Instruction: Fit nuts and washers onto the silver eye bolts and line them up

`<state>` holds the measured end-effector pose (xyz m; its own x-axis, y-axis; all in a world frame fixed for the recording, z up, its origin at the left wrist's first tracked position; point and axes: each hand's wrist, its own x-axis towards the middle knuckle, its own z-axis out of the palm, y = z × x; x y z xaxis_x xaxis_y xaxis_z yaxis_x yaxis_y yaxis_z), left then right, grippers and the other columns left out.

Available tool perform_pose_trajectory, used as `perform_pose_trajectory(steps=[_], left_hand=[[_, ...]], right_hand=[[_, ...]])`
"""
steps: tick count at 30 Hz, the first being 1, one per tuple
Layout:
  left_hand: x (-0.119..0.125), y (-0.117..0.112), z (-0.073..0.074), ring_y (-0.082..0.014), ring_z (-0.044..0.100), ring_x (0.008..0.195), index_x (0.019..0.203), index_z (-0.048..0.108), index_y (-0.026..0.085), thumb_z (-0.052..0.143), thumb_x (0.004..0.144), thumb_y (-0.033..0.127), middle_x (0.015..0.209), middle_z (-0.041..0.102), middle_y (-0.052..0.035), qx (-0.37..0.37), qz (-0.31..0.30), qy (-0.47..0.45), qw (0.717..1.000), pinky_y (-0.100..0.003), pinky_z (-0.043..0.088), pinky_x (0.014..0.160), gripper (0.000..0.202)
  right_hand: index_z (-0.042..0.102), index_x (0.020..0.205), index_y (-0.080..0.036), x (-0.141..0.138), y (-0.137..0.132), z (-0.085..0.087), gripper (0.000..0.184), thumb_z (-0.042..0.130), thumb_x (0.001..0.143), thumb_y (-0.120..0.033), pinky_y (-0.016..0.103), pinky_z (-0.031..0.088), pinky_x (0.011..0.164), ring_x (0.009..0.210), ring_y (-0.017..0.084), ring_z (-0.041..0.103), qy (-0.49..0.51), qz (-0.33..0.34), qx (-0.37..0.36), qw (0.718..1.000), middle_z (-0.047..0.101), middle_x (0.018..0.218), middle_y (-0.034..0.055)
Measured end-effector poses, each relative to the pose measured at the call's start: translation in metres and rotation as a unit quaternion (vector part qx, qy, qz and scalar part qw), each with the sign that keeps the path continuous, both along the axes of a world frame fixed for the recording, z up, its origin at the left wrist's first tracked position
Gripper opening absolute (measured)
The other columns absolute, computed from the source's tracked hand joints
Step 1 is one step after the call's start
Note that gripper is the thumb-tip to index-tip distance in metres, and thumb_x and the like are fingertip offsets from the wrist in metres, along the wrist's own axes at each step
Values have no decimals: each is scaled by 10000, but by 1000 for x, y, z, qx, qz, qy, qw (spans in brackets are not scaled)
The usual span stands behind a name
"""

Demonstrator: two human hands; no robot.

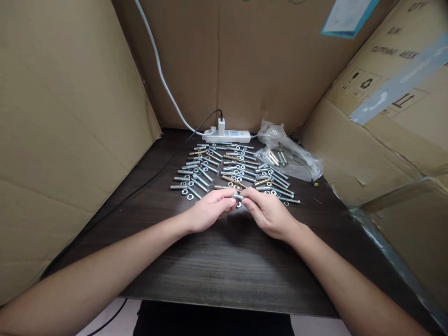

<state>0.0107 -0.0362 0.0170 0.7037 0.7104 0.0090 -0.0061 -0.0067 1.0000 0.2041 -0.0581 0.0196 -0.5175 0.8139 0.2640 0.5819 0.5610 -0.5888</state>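
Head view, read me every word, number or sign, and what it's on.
"QTY": right cardboard wall
"G.W": same wall
"CUTF(MM). 465X": same wall
Signs there: glass, recycling arrows, upward arrows
Captions beneath: too small
Blue-edged sheet: too blurred
Power strip markings: too small

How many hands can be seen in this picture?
2: the left hand at the left end of a small metal piece, the right hand at its right end, near the laid-out hardware. No other hand shows.
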Motion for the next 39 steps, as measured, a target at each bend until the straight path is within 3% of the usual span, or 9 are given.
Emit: perform_pose_trajectory(steps=[5,11,18,24,29,32,34,39], left_hand=[[-1,-1,2,-96,318,562,763,435,172,413,888,334,623,356,48,85,30,38,995,-222,303,542,206],[-4,3,-2,-124,422,709,806,463,160,348,937,339,770,465,8,216,39,114,969,-248,354,687,250],[-5,5,-3,-119,436,700,820,450,166,305,958,322,763,462,17,252,42,146,956,-243,354,679,253],[-4,7,-1,-107,425,667,783,458,165,354,942,355,720,458,33,240,72,158,955,-225,344,633,269],[-1,7,-3,-111,443,686,778,503,157,360,937,344,733,486,24,221,54,136,964,-228,356,657,284],[1,7,-2,-109,441,678,778,517,157,423,908,336,724,490,24,196,84,111,971,-225,354,642,240],[0,10,-2,-98,425,624,769,509,160,461,880,323,677,473,31,157,121,77,977,-216,343,589,203],[-4,22,-5,-52,227,417,652,367,183,472,825,296,503,281,85,-6,196,-47,979,-183,196,415,232]], right_hand=[[476,936,-209,-1,-3,2,136,365,954,-286,235,333,576,565,124,473,-1,-10,-15,1000,516,682,-20],[473,980,-203,-2,-5,4,112,377,925,-222,237,340,573,557,130,485,-11,-8,-4,1000,541,693,-16],[533,1066,-223,-2,-2,-2,180,408,960,-298,218,377,608,656,127,582,-20,-26,28,999,642,818,-7],[556,1077,-261,-4,0,-6,190,430,959,-343,212,407,647,724,128,627,-42,-58,50,996,674,920,-24],[538,1013,-229,-4,-2,-8,204,456,932,-398,226,396,587,633,144,628,-75,-99,57,991,668,794,-14],[516,1044,-218,-5,-2,-6,246,464,915,-421,231,394,579,597,149,614,-70,-115,48,990,649,738,-11],[516,1037,-209,-4,0,-3,234,467,905,-396,234,387,578,584,146,597,-60,-130,50,988,630,708,-11],[504,752,-186,7,-11,17,137,446,855,-255,245,332,523,502,118,461,-26,-144,79,986,508,585,-21]])
